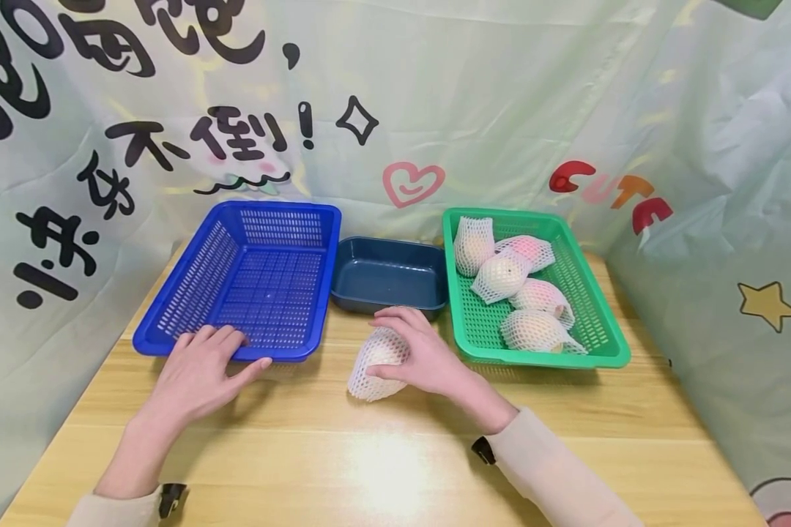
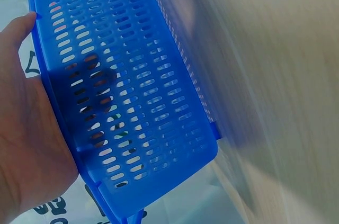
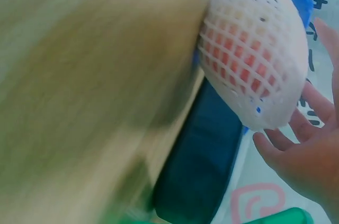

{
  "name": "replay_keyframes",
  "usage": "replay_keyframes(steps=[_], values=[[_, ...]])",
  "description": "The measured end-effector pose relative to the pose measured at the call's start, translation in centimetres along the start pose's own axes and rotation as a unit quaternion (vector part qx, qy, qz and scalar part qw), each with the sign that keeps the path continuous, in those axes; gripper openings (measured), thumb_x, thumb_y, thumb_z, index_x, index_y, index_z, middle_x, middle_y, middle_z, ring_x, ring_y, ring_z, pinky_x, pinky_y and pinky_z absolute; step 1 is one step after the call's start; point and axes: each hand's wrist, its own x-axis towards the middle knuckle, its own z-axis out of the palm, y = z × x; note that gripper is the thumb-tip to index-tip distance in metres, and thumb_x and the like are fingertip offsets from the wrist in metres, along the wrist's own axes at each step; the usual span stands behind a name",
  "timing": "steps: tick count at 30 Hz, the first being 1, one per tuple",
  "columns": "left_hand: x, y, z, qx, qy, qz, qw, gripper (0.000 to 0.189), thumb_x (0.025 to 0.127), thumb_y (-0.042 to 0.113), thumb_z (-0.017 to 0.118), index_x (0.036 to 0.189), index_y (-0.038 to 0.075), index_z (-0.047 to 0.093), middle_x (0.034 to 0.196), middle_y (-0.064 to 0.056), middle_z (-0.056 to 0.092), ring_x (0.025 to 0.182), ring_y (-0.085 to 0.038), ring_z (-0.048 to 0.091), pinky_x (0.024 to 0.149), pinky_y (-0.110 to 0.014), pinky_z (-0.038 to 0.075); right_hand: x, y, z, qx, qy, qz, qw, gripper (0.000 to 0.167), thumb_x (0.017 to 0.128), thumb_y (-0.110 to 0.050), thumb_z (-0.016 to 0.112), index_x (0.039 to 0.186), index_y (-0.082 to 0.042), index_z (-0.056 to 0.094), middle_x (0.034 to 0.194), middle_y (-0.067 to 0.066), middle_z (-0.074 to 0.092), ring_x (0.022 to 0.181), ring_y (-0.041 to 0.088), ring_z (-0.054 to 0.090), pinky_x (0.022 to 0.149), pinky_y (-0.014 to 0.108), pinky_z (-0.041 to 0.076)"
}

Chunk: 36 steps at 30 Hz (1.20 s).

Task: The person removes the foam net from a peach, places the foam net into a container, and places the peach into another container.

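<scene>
My left hand [image 1: 201, 369] rests on the front rim of a blue plastic basket [image 1: 323, 293]; its fingers lie over the rim and the thumb is spread to the side. In the left wrist view, the palm and thumb sit along the rim above the slotted wall. My right hand [image 1: 428, 351] curves round a pale, reddish fruit in a white foam net [image 1: 377, 362], thumb in front, fingers over the top. This netted fruit [image 3: 254, 54] is low over the table; whether it touches the wood I cannot tell. Part of it is hidden by the fingers.
A dark blue tray [image 1: 392, 304] stands between the baskets. On the right, a green basket [image 1: 600, 322] contains several netted fruits [image 1: 501, 274]. Behind the wooden table [image 1: 290, 454] hangs a printed curtain [image 1: 501, 110].
</scene>
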Motion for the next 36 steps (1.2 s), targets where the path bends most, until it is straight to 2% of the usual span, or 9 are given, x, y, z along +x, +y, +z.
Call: replay_keyframes(steps=[5,11,17,23,27,31,36], values=[[0.0,0.0,0.0,-0.002,0.001,-0.001,1.0000,0.059,0.096,0.061,0.064,0.111,0.004,0.070,0.113,-0.013,0.069,0.107,-0.037,0.057,0.088,-0.056,0.040,-0.5,-0.5,-1.1,0.019,0.048,-0.007,0.9986,0.062,0.085,-0.033,0.087,0.139,-0.013,0.063,0.146,0.001,0.056,0.141,0.024,0.045,0.115,0.051,0.039],[0.0,0.0,-0.1,0.001,0.004,0.003,1.0000,0.058,0.095,0.060,0.065,0.110,0.004,0.070,0.112,-0.013,0.070,0.105,-0.036,0.057,0.086,-0.055,0.040,-1.5,-0.6,-2.7,0.034,0.122,-0.020,0.9918,0.056,0.090,-0.020,0.082,0.141,-0.009,0.061,0.145,0.003,0.059,0.137,0.024,0.052,0.113,0.050,0.042],[0.0,0.0,0.0,0.000,-0.001,0.002,1.0000,0.063,0.096,0.064,0.061,0.111,0.004,0.070,0.111,-0.012,0.069,0.105,-0.036,0.057,0.086,-0.055,0.040,-2.7,-0.1,-4.7,0.016,0.198,-0.035,0.9793,0.052,0.089,-0.014,0.080,0.139,-0.008,0.063,0.142,0.008,0.062,0.132,0.027,0.058,0.111,0.048,0.045],[0.0,0.0,0.0,-0.001,-0.001,0.003,1.0000,0.063,0.096,0.065,0.060,0.111,0.005,0.070,0.110,-0.011,0.069,0.104,-0.035,0.057,0.085,-0.054,0.040,-4.2,1.2,-6.9,-0.021,0.254,-0.035,0.9664,0.051,0.089,-0.009,0.079,0.137,-0.004,0.064,0.139,0.012,0.063,0.131,0.031,0.058,0.114,0.032,0.039],[0.0,-0.1,0.1,0.000,0.000,0.003,1.0000,0.062,0.096,0.065,0.060,0.111,0.005,0.070,0.110,-0.011,0.069,0.104,-0.035,0.056,0.085,-0.054,0.040,-5.6,2.3,-8.2,-0.056,0.270,-0.023,0.9609,0.051,0.089,-0.008,0.077,0.137,-0.002,0.064,0.138,0.014,0.064,0.131,0.033,0.057,0.115,0.027,0.036],[0.0,-0.1,0.1,0.001,-0.002,0.002,1.0000,0.060,0.096,0.062,0.063,0.111,0.004,0.070,0.111,-0.012,0.069,0.105,-0.036,0.056,0.086,-0.055,0.040,-7.2,3.4,-9.0,-0.092,0.265,0.011,0.9597,0.054,0.089,-0.010,0.078,0.140,-0.006,0.062,0.139,0.015,0.063,0.132,0.034,0.056,0.113,0.040,0.039],[0.0,0.0,0.0,0.001,-0.005,0.000,1.0000,0.060,0.096,0.061,0.064,0.112,0.004,0.070,0.112,-0.013,0.069,0.105,-0.037,0.057,0.086,-0.056,0.040,-8.8,4.3,-9.4,-0.129,0.233,0.057,0.9623,0.054,0.090,-0.016,0.079,0.139,-0.004,0.061,0.138,0.017,0.062,0.130,0.038,0.055,0.107,0.057,0.042]])
